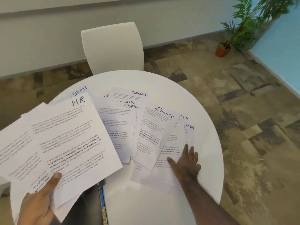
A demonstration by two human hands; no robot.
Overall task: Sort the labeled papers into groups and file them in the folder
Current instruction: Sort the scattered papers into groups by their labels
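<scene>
Presently: left hand (pixel 38 203) clamped on a fanned stack of sheets, thumb on top, topmost sheet marked HR (pixel 73 135), held over the near-left edge of the round white table (pixel 162 205). Right hand (pixel 186 161) flat, fingers straight and spread, pressing on loose papers (pixel 168 166) near the right edge. Hands well apart. Between them, overlapping sheets marked FINANCE (pixel 152 135), SPORTS (pixel 118 127) and ADMIN across the table centre. Dark object under the held stack at the near edge; whether the folder, cannot tell.

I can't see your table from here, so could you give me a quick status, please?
Left hand grips HR stack. Right hand flat on spread papers. Nothing filed yet.
</scene>
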